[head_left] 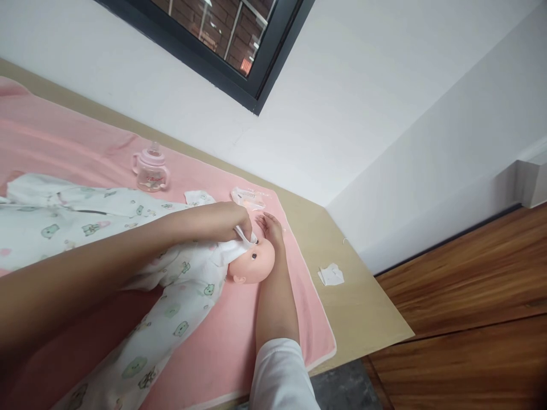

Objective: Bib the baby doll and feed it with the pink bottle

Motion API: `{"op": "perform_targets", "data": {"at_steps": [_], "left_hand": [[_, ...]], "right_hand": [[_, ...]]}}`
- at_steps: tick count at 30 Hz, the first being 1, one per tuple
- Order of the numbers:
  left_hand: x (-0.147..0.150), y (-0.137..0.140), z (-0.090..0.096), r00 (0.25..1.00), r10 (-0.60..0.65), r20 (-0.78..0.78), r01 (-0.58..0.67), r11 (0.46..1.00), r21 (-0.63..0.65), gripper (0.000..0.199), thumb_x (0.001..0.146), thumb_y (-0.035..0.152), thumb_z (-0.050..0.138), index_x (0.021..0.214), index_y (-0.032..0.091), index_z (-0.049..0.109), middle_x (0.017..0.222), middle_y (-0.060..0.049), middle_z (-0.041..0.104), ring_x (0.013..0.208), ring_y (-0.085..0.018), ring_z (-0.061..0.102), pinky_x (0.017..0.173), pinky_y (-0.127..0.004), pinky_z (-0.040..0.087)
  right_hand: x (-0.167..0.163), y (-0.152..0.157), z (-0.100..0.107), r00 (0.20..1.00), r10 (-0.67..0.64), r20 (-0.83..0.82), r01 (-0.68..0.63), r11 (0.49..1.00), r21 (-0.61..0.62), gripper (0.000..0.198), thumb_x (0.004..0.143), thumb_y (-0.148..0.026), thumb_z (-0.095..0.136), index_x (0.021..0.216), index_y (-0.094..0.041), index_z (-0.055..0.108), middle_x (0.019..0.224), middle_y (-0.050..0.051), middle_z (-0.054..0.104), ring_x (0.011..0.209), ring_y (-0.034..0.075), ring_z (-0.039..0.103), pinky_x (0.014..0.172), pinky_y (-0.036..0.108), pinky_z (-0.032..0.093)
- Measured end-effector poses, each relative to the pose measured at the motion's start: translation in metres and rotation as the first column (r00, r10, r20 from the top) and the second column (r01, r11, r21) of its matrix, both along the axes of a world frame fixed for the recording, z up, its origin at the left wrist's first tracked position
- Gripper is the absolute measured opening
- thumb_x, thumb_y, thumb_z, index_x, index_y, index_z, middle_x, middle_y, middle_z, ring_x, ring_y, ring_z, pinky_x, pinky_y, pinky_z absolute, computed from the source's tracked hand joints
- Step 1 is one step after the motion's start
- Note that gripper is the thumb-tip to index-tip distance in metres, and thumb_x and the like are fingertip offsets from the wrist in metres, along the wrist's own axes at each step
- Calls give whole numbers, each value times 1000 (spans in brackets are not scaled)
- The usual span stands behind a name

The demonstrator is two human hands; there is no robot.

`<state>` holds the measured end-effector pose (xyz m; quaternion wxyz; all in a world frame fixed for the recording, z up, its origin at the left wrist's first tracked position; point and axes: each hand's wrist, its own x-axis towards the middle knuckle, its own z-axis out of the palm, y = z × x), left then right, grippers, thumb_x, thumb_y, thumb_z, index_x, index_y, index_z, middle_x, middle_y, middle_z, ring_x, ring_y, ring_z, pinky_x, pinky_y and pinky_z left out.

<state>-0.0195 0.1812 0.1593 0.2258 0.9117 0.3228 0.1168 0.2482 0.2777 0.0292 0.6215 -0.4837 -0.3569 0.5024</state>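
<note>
Closest to the lens, a bare forearm sweeps in from the lower left and ends at the left hand, whose fingers are pinched on a small white cloth pressed against the face of a baby doll. Beside it, a white sleeve rises from the bottom edge, and its forearm leads up to the right hand, which lies open with fingers loosely spread, resting against the top of the doll's head (whether the palm presses on the head or only touches it, I cannot tell).

That doll lies on its back on a pink blanket, dressed in a white sleepsuit printed with small green animals, its body stretching away from the head toward the lower left. Beyond the doll's head, near the blanket's far edge, sits a crinkled clear packet, and just left of that a small folded white cloth. Farther left of the doll's head stands a pink bottle with handles. To the right of the head, off the blanket on the bare wooden tabletop, lies a crumpled white wipe.
</note>
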Motion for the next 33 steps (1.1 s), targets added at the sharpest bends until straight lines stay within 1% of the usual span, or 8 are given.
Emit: {"op": "perform_targets", "data": {"at_steps": [8,17,21,24,27,29,31,33], "left_hand": [[3,1,-3,1000,12,-11,-12,1000,7,41,72,10,58,100,30,80,101,-2,76,90,-21,70,79,-26,50],[5,-1,1,999,52,-13,-52,998,41,52,70,0,54,103,32,79,108,0,76,100,-22,69,81,-26,48],[5,1,-1,995,96,-10,-95,994,62,58,71,-3,51,107,33,78,114,1,75,107,-23,67,84,-27,47],[5,3,-4,995,97,-21,-95,991,98,60,70,-5,49,109,32,78,116,1,74,110,-22,66,85,-27,46],[5,4,-5,994,102,-35,-96,987,130,58,71,-3,49,109,31,77,114,0,75,107,-22,67,83,-27,46],[3,4,-3,991,126,-44,-117,979,169,52,72,1,51,105,30,78,110,-2,76,102,-23,68,79,-28,47],[-2,3,1,988,154,-24,-144,963,228,44,75,8,53,104,29,78,108,-3,75,99,-24,68,77,-29,46],[-9,0,9,984,174,20,-173,944,281,39,77,14,54,104,30,77,111,-2,74,99,-24,67,76,-29,46]], "right_hand": [[2,1,-4,1000,17,11,-17,1000,18,19,75,-12,68,94,-15,67,78,2,75,81,15,73,96,33,59],[2,0,-4,1000,21,21,-21,1000,21,20,76,-12,65,96,-15,67,80,2,75,83,15,73,97,32,59],[2,-2,-4,999,31,16,-31,999,33,21,77,-11,64,97,-15,67,80,3,75,83,15,73,97,32,59],[2,-3,-3,999,29,22,-30,999,32,21,77,-11,64,97,-15,67,81,3,75,84,15,73,97,32,59],[3,0,-4,999,28,26,-29,999,30,22,76,-12,64,98,-15,66,81,3,75,85,15,73,97,32,59],[4,3,-6,999,28,20,-29,999,25,22,75,-13,64,97,-15,65,81,2,75,84,15,73,96,32,58],[4,5,-7,999,28,16,-28,999,20,22,75,-14,64,96,-16,65,80,2,74,82,14,72,96,32,58],[3,4,-7,999,28,29,-28,999,15,22,73,-15,65,95,-16,65,79,1,74,81,14,72,95,32,58]]}}
